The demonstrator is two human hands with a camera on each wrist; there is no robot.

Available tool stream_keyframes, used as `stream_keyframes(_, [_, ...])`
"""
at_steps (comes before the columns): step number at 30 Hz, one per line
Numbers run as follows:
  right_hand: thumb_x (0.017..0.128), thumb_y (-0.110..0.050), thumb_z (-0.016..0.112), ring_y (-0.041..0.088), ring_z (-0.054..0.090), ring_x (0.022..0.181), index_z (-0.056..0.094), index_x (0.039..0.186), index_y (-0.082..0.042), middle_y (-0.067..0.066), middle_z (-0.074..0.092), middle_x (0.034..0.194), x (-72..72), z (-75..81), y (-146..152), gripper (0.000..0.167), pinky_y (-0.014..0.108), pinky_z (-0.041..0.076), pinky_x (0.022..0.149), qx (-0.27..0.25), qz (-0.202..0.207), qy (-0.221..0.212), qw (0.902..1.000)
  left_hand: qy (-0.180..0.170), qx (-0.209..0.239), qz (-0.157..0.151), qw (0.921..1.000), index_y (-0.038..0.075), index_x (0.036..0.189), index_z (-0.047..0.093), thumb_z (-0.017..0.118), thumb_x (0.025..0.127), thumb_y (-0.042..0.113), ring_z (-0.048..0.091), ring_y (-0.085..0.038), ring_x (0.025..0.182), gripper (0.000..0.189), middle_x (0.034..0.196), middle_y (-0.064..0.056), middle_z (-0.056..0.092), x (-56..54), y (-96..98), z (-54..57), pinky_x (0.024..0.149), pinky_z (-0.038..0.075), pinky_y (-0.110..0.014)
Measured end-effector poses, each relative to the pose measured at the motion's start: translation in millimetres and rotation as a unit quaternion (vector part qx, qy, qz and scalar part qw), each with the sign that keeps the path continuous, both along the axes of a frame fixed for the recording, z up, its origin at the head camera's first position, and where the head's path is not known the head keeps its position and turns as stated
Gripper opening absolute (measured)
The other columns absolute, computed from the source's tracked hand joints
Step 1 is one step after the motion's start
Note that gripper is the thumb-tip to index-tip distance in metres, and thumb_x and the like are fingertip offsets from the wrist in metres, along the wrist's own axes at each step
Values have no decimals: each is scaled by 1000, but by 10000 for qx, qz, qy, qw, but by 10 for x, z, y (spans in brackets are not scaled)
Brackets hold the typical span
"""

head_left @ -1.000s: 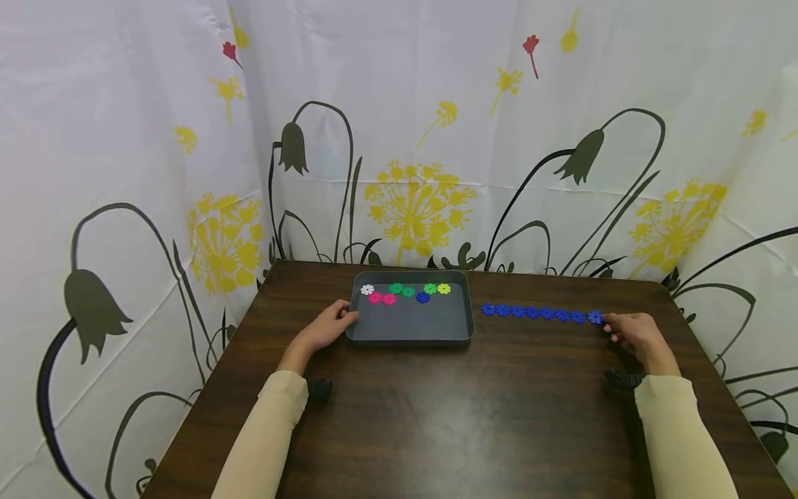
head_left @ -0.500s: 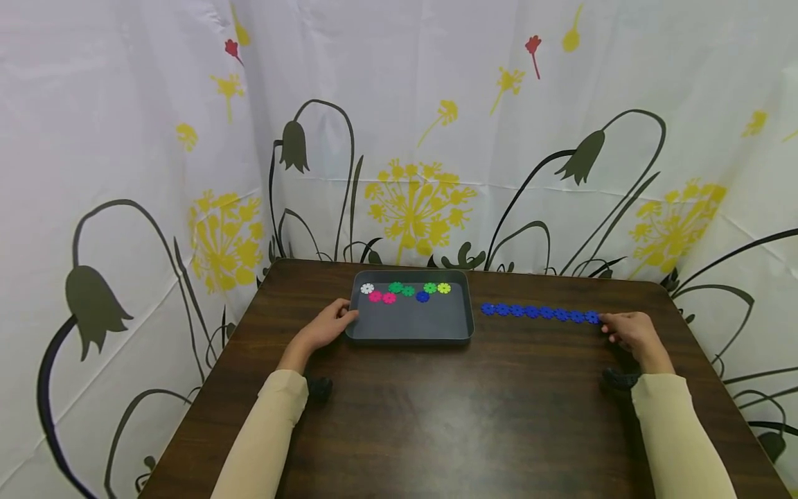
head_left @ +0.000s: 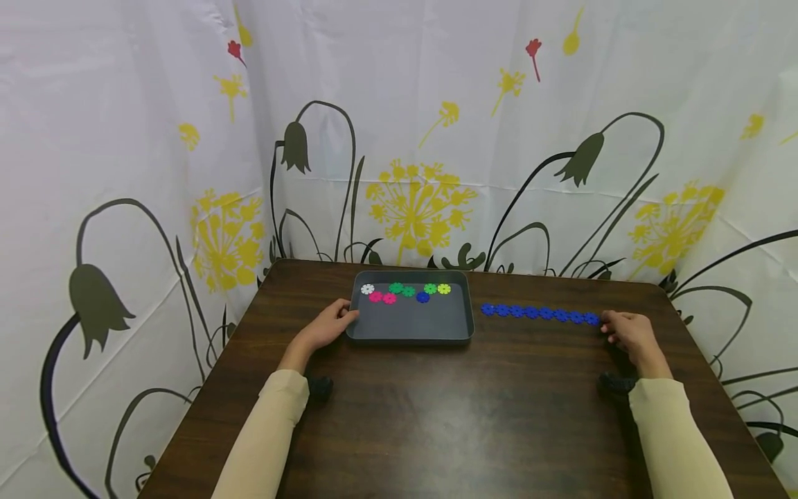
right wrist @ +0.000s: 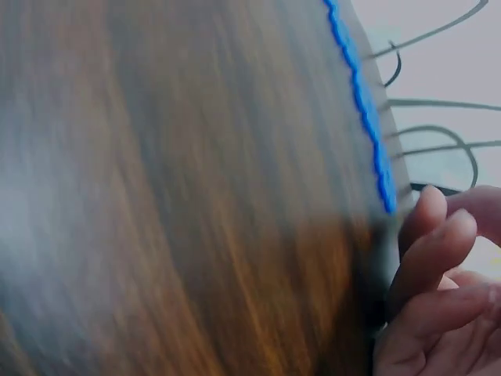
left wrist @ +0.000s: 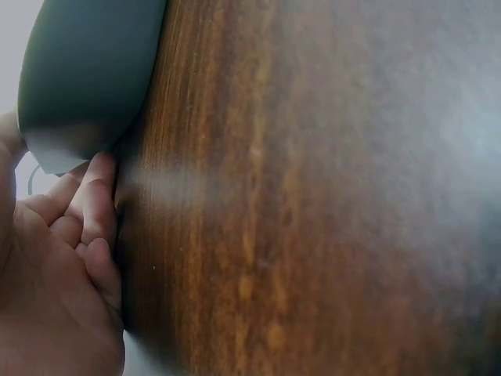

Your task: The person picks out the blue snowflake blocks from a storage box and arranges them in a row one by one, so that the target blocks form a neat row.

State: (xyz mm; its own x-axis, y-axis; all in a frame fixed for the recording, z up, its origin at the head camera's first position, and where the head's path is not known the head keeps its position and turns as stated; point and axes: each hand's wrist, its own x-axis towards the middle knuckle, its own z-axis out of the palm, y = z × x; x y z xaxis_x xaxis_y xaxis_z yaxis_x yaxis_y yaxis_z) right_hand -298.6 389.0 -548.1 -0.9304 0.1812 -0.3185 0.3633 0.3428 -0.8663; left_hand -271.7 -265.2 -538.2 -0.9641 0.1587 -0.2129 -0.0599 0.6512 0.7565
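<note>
In the head view, my left hand (head_left: 324, 326) holds the left edge of a dark grey tray (head_left: 411, 329). The left wrist view shows its fingers (left wrist: 98, 207) curled low against the tray's corner (left wrist: 86, 86). Several flower-shaped plastic discs lie inside: white (head_left: 368, 289), pink (head_left: 382, 298), green (head_left: 402, 289), yellow (head_left: 444, 288) and blue (head_left: 422, 297). Right of the tray, several blue discs form a row (head_left: 539, 313) on the table. My right hand (head_left: 631, 336) is at the row's right end, fingers loosely bent, fingertips right beside the last blue disc (head_left: 591, 319).
The brown wooden table (head_left: 461, 423) extends in front of the tray and row. A white curtain (head_left: 399, 83) with printed flowers hangs behind and along both sides. Dark wrist-worn devices sit under both wrists, the left one (head_left: 321, 389) and the right one (head_left: 616, 383).
The last blue disc has slid left against the row's end, brought there by my right hand. That hand's fingertips now sit slightly off the disc. My left hand has stayed at the tray.
</note>
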Motion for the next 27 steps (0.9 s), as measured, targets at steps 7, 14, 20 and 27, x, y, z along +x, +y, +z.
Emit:
stream_keyframes(7, [108,-29,53,6,57,59,75,103,-6,-14,64,65,2,51,-201,32,25,52,59,-272,-415,303,9983,0,-27,22,10000,-4,152,45,51,115,37,54,-32,116,56,129,-20,57,10,-15,-4,101,45,-48])
stream_keyframes(14, [111,-39,53,6,56,63,71,117,-1,-14,64,69,-58,187,-602,43,24,50,61,-270,1,850,9960,32,-83,5,10000,-5,152,45,49,114,36,55,-33,118,56,132,-22,58,5,0,-30,103,46,-50])
stream_keyframes(20, [111,-28,59,10,56,59,69,105,-6,-3,65,71,-127,513,-1223,25,28,52,59,-640,812,978,9898,-14,17,37,10000,-4,152,45,51,114,37,53,-34,120,56,132,-21,57,12,10,-3,104,45,-50])
stream_keyframes(27, [109,-31,63,7,57,56,69,123,8,-5,62,72,-257,488,-2056,41,25,52,58,-542,1607,1287,9771,-15,37,7,10000,-4,152,45,51,115,37,54,-32,117,55,130,-20,57,10,22,-9,102,46,-48])
